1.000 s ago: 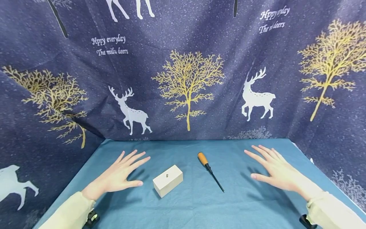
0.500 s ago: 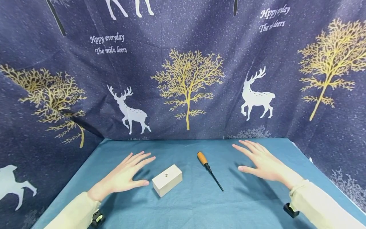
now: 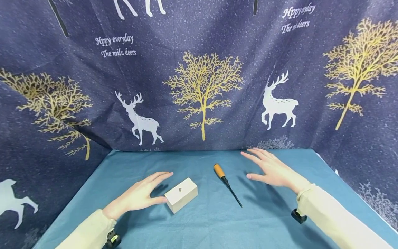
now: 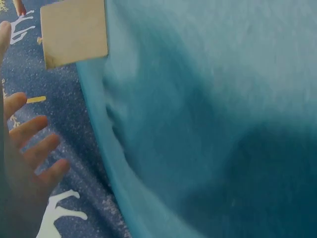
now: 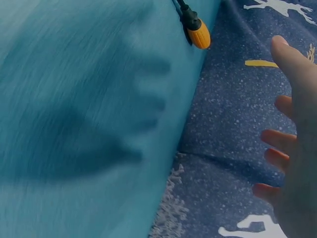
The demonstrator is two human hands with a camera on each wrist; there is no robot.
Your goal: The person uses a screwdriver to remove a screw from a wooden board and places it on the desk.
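A pale rectangular block (image 3: 181, 195) with a small screw in its top lies left of the middle of the table. Close by its left side is my left hand (image 3: 140, 193), fingers extended and thumb tip by the block's near left corner; whether they touch I cannot tell. The left wrist view shows the block's end face (image 4: 74, 33) beyond the spread fingers. A screwdriver (image 3: 227, 185) with an orange handle and black shaft lies right of the block, tip toward me. My right hand (image 3: 270, 169) hovers right of it, fingers spread, holding nothing; the handle (image 5: 200, 35) shows in the right wrist view.
A blue cloth (image 3: 211, 228) covers the table. Dark blue curtains (image 3: 199, 41) printed with deer and trees hang behind it and at both sides. A small black device (image 3: 299, 215) sits at the right wrist, and another black device (image 3: 113, 239) at the left.
Both hands have moved inward: the left one rightward to the block, the right one leftward toward the screwdriver. Block and screwdriver lie where they were; the head view has shifted slightly.
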